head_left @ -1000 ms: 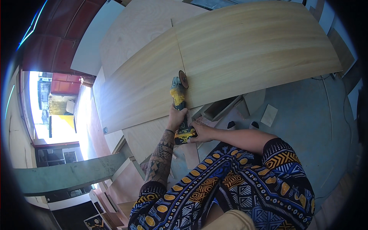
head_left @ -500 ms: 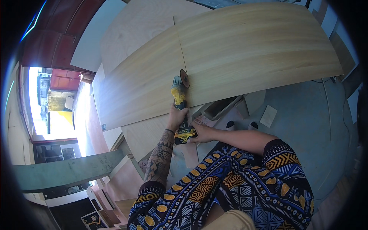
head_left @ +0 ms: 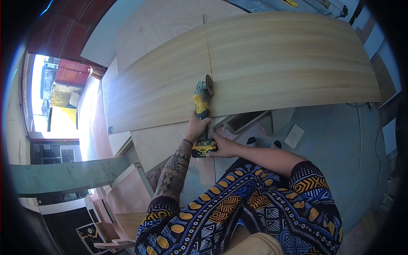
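Observation:
A yellow and black cordless angle grinder [head_left: 201, 103] is in both my hands, above a wide wood-grained panel [head_left: 289, 63]. My left hand [head_left: 197, 126] wraps round the grinder's body just behind its yellow part. Closed round the rear end, by the battery [head_left: 204, 148], is my right hand [head_left: 225, 147]. The thin reddish-brown disc [head_left: 209, 85] stands on edge, in line with a dark narrow cut [head_left: 208, 49] that runs to the panel's far edge. Whether the disc bites into the wood cannot be made out.
Beneath the panel lie another pale plywood sheet [head_left: 157, 146] and an open wooden box frame [head_left: 246, 121]. A small board [head_left: 294, 136] lies on the grey-green floor near my feet. A green beam [head_left: 68, 176] and stacked boards [head_left: 131, 191] stand at left.
The view has tilted and turned slightly, so the panel and the room sit differently in it. Both hands keep the same grip on the grinder, its disc still in line with the cut.

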Demonstrator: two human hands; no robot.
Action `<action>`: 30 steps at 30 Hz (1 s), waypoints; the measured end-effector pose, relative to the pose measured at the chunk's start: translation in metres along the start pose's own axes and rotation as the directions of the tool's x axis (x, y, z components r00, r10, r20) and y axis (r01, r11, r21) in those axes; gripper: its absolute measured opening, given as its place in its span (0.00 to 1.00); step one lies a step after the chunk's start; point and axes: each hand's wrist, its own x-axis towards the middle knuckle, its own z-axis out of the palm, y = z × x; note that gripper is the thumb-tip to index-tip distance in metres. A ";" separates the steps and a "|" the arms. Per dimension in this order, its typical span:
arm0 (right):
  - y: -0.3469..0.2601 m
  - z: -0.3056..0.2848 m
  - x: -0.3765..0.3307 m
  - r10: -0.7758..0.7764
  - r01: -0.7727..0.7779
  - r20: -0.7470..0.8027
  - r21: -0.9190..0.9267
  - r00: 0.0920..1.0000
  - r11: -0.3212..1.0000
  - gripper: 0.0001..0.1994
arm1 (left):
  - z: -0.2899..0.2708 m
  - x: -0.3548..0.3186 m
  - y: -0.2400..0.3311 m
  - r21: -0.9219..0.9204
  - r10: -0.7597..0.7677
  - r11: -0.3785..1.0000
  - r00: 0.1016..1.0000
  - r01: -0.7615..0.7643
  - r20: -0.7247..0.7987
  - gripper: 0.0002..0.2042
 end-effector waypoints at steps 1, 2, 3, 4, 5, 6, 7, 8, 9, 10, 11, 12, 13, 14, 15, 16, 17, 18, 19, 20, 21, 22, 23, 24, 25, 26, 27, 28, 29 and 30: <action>0.000 0.000 0.001 0.005 -0.005 0.006 0.001 1.000 1.000 0.48 | 0.000 0.001 -0.002 0.010 0.009 1.000 1.000 -0.009 0.005 0.29; 0.001 -0.001 0.001 0.010 -0.010 0.012 0.002 1.000 1.000 0.48 | 0.000 0.002 -0.003 0.021 0.017 1.000 1.000 -0.017 0.009 0.29; 0.001 -0.001 0.002 0.009 -0.009 0.014 0.001 1.000 1.000 0.48 | -0.001 0.002 -0.005 0.019 0.016 1.000 1.000 -0.016 0.007 0.29; 0.002 -0.002 0.001 0.005 -0.005 0.012 0.011 1.000 1.000 0.48 | 0.000 0.002 -0.002 0.027 0.002 1.000 1.000 -0.003 0.015 0.29; 0.002 -0.002 0.001 0.000 0.000 0.010 0.020 1.000 1.000 0.48 | 0.001 0.002 0.000 0.035 -0.012 0.999 1.000 0.011 0.023 0.29; 0.003 -0.003 0.001 0.002 -0.002 0.009 0.020 1.000 1.000 0.48 | 0.002 0.001 0.002 0.034 -0.012 0.999 1.000 0.011 0.025 0.29; 0.003 -0.004 0.001 0.007 -0.007 0.013 0.023 1.000 1.000 0.48 | 0.003 0.000 0.004 0.065 -0.001 0.998 1.000 0.000 0.012 0.30; 0.004 -0.005 0.001 0.013 -0.013 0.015 0.026 1.000 1.000 0.48 | 0.004 -0.001 0.007 0.096 0.011 0.995 1.000 -0.011 0.001 0.30; 0.004 -0.006 0.002 0.015 -0.015 0.014 0.026 1.000 1.000 0.48 | 0.005 0.000 0.009 0.096 0.011 0.995 1.000 -0.012 0.003 0.30; 0.003 -0.006 0.002 0.009 -0.010 0.014 0.024 1.000 1.000 0.48 | 0.004 0.000 0.006 0.075 0.019 0.997 1.000 -0.019 0.005 0.30; 0.001 -0.006 0.002 0.005 -0.005 0.013 0.023 1.000 1.000 0.48 | 0.003 0.001 0.002 0.054 0.026 0.998 1.000 -0.027 0.008 0.31; 0.000 -0.006 0.002 0.003 -0.004 0.015 0.022 1.000 1.000 0.48 | 0.003 0.003 -0.001 0.053 0.026 0.998 1.000 -0.026 0.006 0.31; 0.000 -0.006 0.002 0.013 -0.013 0.021 0.023 1.000 1.000 0.49 | 0.002 0.004 -0.004 0.044 0.021 0.999 1.000 -0.022 0.004 0.31; -0.001 -0.006 0.002 0.022 -0.022 0.027 0.023 0.999 0.999 0.49 | 0.002 0.005 -0.007 0.034 0.017 0.999 1.000 -0.018 0.003 0.31; -0.001 -0.006 0.002 0.021 -0.022 0.029 0.024 0.999 0.999 0.49 | 0.002 0.006 -0.011 0.034 0.016 0.999 1.000 -0.016 0.002 0.31; -0.001 -0.006 0.002 0.015 -0.016 0.027 0.026 1.000 1.000 0.49 | 0.002 0.007 -0.011 0.032 0.019 0.999 1.000 -0.019 0.002 0.31; -0.001 -0.006 0.002 0.008 -0.009 0.026 0.029 1.000 1.000 0.50 | 0.002 0.007 -0.012 0.030 0.021 0.999 1.000 -0.021 0.001 0.31; 0.000 -0.006 0.002 0.008 -0.009 0.028 0.028 1.000 1.000 0.50 | 0.003 0.007 -0.013 0.029 0.020 0.999 1.000 -0.020 0.000 0.31; 0.000 -0.006 0.003 0.008 -0.008 0.028 0.025 1.000 1.000 0.50 | 0.004 0.007 -0.013 0.022 0.045 0.999 0.999 -0.044 -0.016 0.27; 0.000 -0.006 0.003 0.007 -0.007 0.029 0.021 1.000 1.000 0.50 | 0.004 0.006 -0.013 0.015 0.069 0.998 0.997 -0.068 -0.033 0.24; 0.000 -0.005 0.003 0.005 -0.006 0.035 0.019 0.999 1.000 0.50 | 0.004 0.005 -0.013 0.013 0.066 0.998 0.997 -0.066 -0.038 0.24; 0.000 -0.006 0.003 0.011 -0.012 0.037 0.025 0.999 1.000 0.51 | 0.005 0.003 -0.008 0.023 0.069 0.997 0.997 -0.068 -0.041 0.24; 0.001 -0.007 0.003 0.017 -0.018 0.040 0.030 0.999 0.999 0.51 | 0.006 0.002 -0.003 0.034 0.071 0.997 0.996 -0.069 -0.045 0.25; 0.001 -0.008 0.003 0.018 -0.019 0.044 0.026 0.999 0.999 0.51 | 0.007 0.000 0.001 0.029 0.070 0.997 0.996 -0.069 -0.048 0.25; 0.001 -0.010 0.004 0.020 -0.021 0.042 0.020 0.999 1.000 0.51 | 0.007 -0.002 0.007 0.018 0.049 0.999 0.998 -0.049 -0.031 0.25; 0.001 -0.011 0.003 0.023 -0.023 0.039 0.013 0.999 1.000 0.51 | 0.008 -0.004 0.012 0.009 0.029 1.000 1.000 -0.029 -0.012 0.26; 0.001 -0.013 0.003 0.025 -0.025 0.042 0.008 0.999 1.000 0.51 | 0.009 -0.003 0.015 0.003 0.029 1.000 0.999 -0.029 -0.014 0.26; -0.001 -0.012 0.004 0.036 -0.036 0.056 0.011 0.998 0.999 0.51 | 0.006 -0.004 0.011 0.015 0.013 1.000 1.000 -0.013 -0.004 0.29; -0.003 -0.011 0.004 0.047 -0.048 0.069 0.014 0.997 0.999 0.51 | 0.004 -0.004 0.007 0.028 -0.002 1.000 1.000 0.002 0.008 0.33; -0.005 -0.011 0.004 0.046 -0.046 0.081 0.006 0.996 0.999 0.51 | 0.002 -0.003 0.003 0.019 -0.006 1.000 1.000 0.006 -0.003 0.33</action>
